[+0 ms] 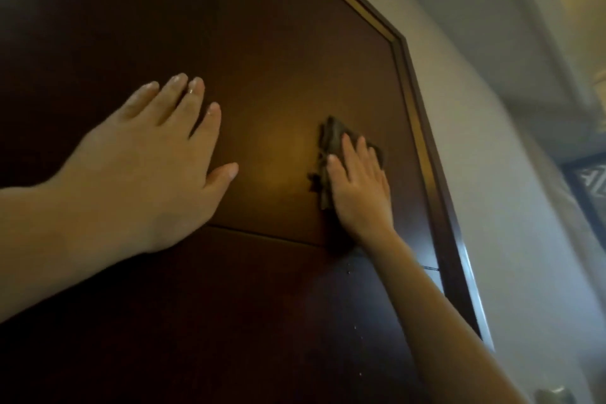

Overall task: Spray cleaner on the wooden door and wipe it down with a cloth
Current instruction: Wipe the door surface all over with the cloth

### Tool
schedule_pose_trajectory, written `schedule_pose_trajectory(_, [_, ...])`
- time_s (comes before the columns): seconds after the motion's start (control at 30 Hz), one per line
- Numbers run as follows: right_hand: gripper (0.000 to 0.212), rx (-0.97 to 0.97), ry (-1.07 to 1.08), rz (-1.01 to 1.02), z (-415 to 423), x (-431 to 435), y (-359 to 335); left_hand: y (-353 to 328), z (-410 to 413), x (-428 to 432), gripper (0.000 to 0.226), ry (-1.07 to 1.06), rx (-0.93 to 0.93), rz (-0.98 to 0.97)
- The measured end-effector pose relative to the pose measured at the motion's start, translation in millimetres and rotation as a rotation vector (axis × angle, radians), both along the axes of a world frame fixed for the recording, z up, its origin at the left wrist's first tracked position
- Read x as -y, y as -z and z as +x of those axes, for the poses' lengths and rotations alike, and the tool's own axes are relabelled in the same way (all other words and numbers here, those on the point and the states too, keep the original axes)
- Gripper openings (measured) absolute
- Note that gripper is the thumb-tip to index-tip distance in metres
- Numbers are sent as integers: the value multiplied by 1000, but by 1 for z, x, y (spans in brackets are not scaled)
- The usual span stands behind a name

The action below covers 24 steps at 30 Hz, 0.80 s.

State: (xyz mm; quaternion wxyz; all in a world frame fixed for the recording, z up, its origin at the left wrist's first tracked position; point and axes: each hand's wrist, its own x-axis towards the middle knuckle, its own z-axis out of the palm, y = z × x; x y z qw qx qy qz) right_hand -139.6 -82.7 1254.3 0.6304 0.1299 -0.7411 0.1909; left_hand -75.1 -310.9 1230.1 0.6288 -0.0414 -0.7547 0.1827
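"So, why is my left hand up there?"

"Your left hand (157, 154) lies flat on the wooden door (262, 43), fingers (193, 98) straight and spread, grasping nothing. My guess is that you brace the panel with it so it does not swing while you push. The fingertips look wet and shiny."

"And the cloth?"

"To the right of that hand, the cloth (331, 138) is a dull brownish rag, crumpled and ragged at its edge, pinned against the upper panel by your right hand (359, 187). Those fingers are straight too, pressing rather than clenching, which spreads the push over the fabric."

"How does the door itself look?"

"Dark, smooth, glossy brown, with a warm sheen between your hands and a thin groove below them that parts two flat panels. A few small droplets (348, 272) sit under your right wrist, so I judge the spraying is done there and the wiping is the step in hand. Right of the cloth runs the moulded door frame (423, 128), then a pale matte wall (508, 190). No spray bottle is in view."
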Motion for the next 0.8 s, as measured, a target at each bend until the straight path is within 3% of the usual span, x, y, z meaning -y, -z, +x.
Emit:
schedule_pose_trajectory(0.2, [52, 123, 53, -240, -17, -64, 21, 21, -11, -8, 79, 116, -85, -18])
schedule_pose_trajectory(0.3, [53, 103, 46, -188, -12, -44, 23, 17, -18, -2, 69, 86, -46, -63])
schedule_pose_trajectory(0.47, [52, -45, -38, 110, 3, 12, 31, 11, -22, -4, 76, 85, -159, -77])
schedule_pose_trajectory(0.53, [52, -65, -73, 160, 2, 12, 33, 7, -24, -5, 72, 55, -70, -45])
schedule_pose_trajectory(0.67, [50, -40, -60, 143, -8, -17, 32, 8, -26, -5, 75, 11, -88, -39])
schedule_pose_trajectory(0.8, [50, -2, 8, 16, -26, -58, 38, 20, -16, -51, 69, -13, 17, -98])
